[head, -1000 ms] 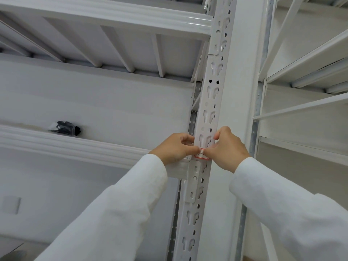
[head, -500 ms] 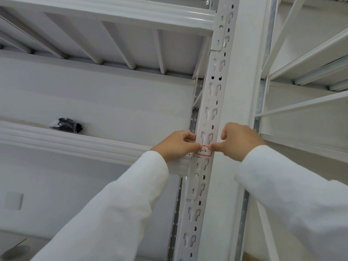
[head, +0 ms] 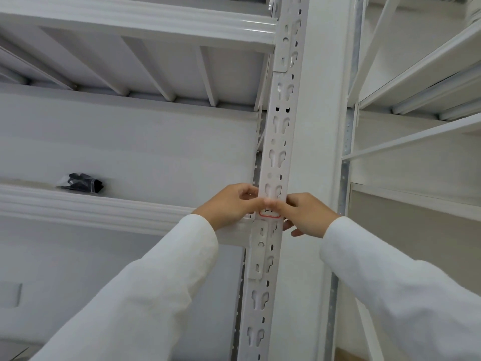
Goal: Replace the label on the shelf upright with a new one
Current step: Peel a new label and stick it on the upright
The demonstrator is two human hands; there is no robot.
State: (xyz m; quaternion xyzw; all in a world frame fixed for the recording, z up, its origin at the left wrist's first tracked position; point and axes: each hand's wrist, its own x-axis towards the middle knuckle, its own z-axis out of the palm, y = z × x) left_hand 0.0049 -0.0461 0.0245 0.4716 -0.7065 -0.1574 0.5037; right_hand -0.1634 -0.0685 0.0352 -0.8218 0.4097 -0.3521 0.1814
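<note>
A small white label with a red border (head: pixel 270 213) sits on the front of the white slotted shelf upright (head: pixel 279 142), level with the middle shelf beam. My left hand (head: pixel 231 204) comes in from the left and my right hand (head: pixel 305 213) from the right. Their fingertips meet on the label's upper edge and press it against the upright. The top half of the label is hidden under the fingers; a dark handwritten mark shows on the rest.
A white shelf beam (head: pixel 104 209) runs left from the upright, with a black item in a clear bag (head: pixel 82 183) lying on that shelf. Another shelf (head: pixel 135 19) is overhead. A second rack (head: pixel 416 142) stands to the right.
My right hand has shifted left onto the label, and both index fingertips now cover its upper part. Half a second ago the whole label was visible between the two hands.
</note>
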